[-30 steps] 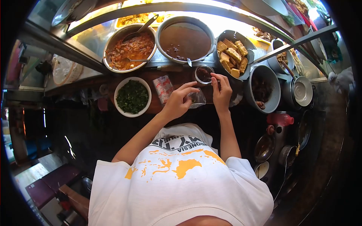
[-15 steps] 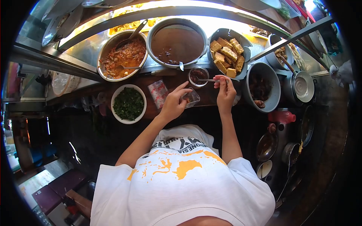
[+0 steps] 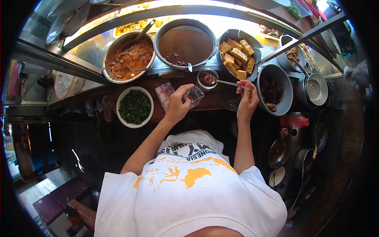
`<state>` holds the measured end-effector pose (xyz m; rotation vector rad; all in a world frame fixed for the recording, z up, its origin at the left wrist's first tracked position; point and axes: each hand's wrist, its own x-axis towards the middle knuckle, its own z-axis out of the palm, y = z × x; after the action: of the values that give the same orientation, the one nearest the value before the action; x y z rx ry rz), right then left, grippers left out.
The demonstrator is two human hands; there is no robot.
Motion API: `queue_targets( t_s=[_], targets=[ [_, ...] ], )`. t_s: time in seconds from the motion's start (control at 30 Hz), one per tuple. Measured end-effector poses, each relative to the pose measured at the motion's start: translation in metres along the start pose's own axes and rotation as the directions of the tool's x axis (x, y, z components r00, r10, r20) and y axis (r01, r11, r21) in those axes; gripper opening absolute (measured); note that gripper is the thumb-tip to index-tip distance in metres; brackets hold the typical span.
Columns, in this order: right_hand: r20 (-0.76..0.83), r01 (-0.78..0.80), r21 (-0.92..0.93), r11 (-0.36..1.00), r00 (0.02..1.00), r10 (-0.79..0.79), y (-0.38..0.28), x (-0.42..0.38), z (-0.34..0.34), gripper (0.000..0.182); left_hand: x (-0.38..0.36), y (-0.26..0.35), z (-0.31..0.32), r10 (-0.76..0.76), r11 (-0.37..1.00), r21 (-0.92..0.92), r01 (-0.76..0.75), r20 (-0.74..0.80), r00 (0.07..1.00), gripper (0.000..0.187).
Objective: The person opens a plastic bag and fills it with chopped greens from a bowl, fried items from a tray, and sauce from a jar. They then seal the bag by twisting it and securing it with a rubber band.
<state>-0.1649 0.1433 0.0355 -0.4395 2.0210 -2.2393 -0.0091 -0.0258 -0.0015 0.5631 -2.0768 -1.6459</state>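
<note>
My right hand [image 3: 247, 102] pinches the handle of a metal spoon [image 3: 229, 83]. The spoon's bowl carries dark red paste and sits at the mouth of a small clear jar [image 3: 200, 82], which holds more of that paste. In my left hand [image 3: 178, 106], between thumb and fingers, is a small clear plastic bag [image 3: 196, 97] with some reddish stuff inside. The bag is just below the jar, its mouth towards the right. Beside my left hand lies a red-and-white printed packet [image 3: 164, 94], partly covered by the hand.
Chopped greens fill a white bowl [image 3: 119, 114] at left. Along the back stand a pan of red stew [image 3: 106, 75], a large pot of brown broth [image 3: 157, 45] and a basin of fried tofu [image 3: 258, 55]. A grey bucket [image 3: 288, 89] is right; a metal rail [image 3: 221, 13] crosses above.
My right hand has moved right, and the spoon now lifts paste at the jar's edge. The fingers of my left hand have closed in on the bag, which has tilted up slightly.
</note>
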Motion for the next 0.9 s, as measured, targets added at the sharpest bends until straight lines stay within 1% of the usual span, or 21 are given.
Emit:
queue_targets(
  t_s=[0.07, 0.17, 0.2, 0.27, 0.3, 0.37, 0.4, 0.5, 0.57, 0.6, 0.63, 0.7, 0.73, 0.8, 0.87, 0.9],
  targets=[
    [0.001, 0.002, 0.019, 1.000, 1.000, -0.002, -0.010, -0.003, -0.002, 0.025, 0.002, -0.004, 0.002, -0.014, 0.999, -0.031, 0.014, -0.003, 1.000, 0.044],
    [0.056, 0.054, -0.009, 0.998, 0.997, -0.054, -0.035, -0.013, 0.004, 0.024, 0.003, -0.003, 0.003, -0.045, 0.996, -0.074, 0.044, -0.005, 0.999, 0.046],
    [0.161, 0.102, -0.059, 0.993, 0.983, -0.091, -0.040, -0.018, 0.007, 0.022, 0.003, -0.002, 0.004, -0.055, 0.995, -0.088, 0.055, -0.006, 0.998, 0.046],
    [0.370, 0.212, -0.142, 0.967, 0.917, -0.147, -0.047, -0.027, 0.012, 0.017, 0.002, 0.001, 0.003, -0.113, 0.985, -0.128, 0.113, 0.009, 0.994, 0.047],
    [0.403, 0.269, -0.167, 0.949, 0.896, -0.184, -0.051, -0.031, 0.014, 0.016, 0.002, 0.002, 0.002, -0.140, 0.979, -0.148, 0.141, 0.014, 0.990, 0.048],
    [0.474, 0.382, -0.204, 0.902, 0.844, -0.250, -0.056, -0.036, 0.017, 0.013, 0.002, 0.005, 0.000, -0.131, 0.977, -0.170, 0.130, 0.009, 0.991, 0.048],
    [0.429, 0.451, -0.216, 0.866, 0.841, -0.330, -0.057, -0.033, 0.016, 0.012, 0.001, 0.008, -0.002, -0.127, 0.976, -0.180, 0.125, 0.001, 0.992, 0.048],
    [0.285, 0.417, -0.243, 0.876, 0.894, -0.346, -0.061, -0.025, 0.016, 0.012, -0.006, 0.020, -0.015, -0.122, 0.988, -0.092, 0.121, -0.001, 0.993, 0.051],
    [0.331, 0.385, -0.316, 0.867, 0.901, -0.279, -0.048, -0.018, 0.020, 0.014, -0.015, 0.053, -0.027, -0.063, 0.976, -0.212, 0.058, -0.017, 0.998, 0.051],
    [0.365, 0.371, -0.344, 0.862, 0.899, -0.241, -0.036, -0.016, 0.024, 0.015, -0.021, 0.056, -0.039, -0.045, 0.986, -0.161, 0.044, -0.004, 0.999, 0.051],
    [0.404, 0.364, -0.369, 0.855, 0.891, -0.205, -0.024, -0.013, 0.029, 0.016, -0.028, 0.084, -0.057, -0.135, 0.975, -0.174, 0.137, 0.021, 0.991, 0.050],
    [0.490, 0.315, -0.372, 0.873, 0.865, -0.104, 0.002, -0.007, 0.032, 0.021, -0.040, 0.111, -0.093, -0.087, 0.989, -0.120, 0.084, -0.018, 0.996, 0.049],
    [0.516, 0.453, -0.442, 0.775, 0.834, -0.193, 0.003, -0.006, 0.038, 0.023, -0.047, 0.120, -0.115, -0.017, 0.998, -0.067, 0.013, -0.067, 0.998, 0.047],
    [0.555, 0.662, -0.565, 0.493, 0.747, -0.366, -0.004, -0.004, 0.045, 0.027, -0.065, 0.137, -0.163, 0.132, 0.991, 0.042, -0.128, -0.116, 0.984, 0.043],
    [0.467, 0.568, -0.588, 0.576, 0.819, -0.332, -0.020, -0.005, 0.047, 0.030, -0.084, 0.171, -0.197, 0.012, 0.990, -0.126, -0.056, -0.325, 0.945, 0.040],
    [0.416, 0.513, -0.601, 0.613, 0.855, -0.308, -0.028, -0.005, 0.049, 0.032, -0.091, 0.170, -0.218, 0.015, 0.999, -0.026, -0.028, -0.391, 0.920, 0.040]
  ],
)
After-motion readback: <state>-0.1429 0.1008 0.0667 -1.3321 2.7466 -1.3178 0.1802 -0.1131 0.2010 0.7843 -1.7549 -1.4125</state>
